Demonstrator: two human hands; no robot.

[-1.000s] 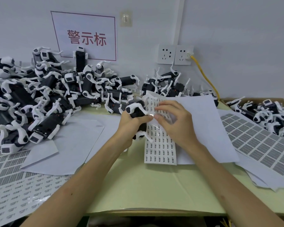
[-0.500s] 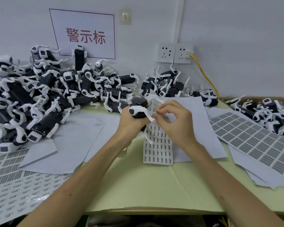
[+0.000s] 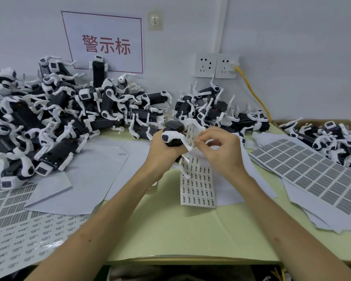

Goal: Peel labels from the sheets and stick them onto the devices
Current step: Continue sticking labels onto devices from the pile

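Grips a black-and-white device [image 3: 172, 139] in the left hand [image 3: 160, 154], pinches the label sheet [image 3: 198, 185] just beside it with the right hand [image 3: 223, 153].

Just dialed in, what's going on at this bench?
A person is mid-labelling. The left hand grips one black-and-white device above the table, while the right hand pinches what looks like a label right beside it, over the narrow label sheet. A pile of devices lies left; more fill a box right.
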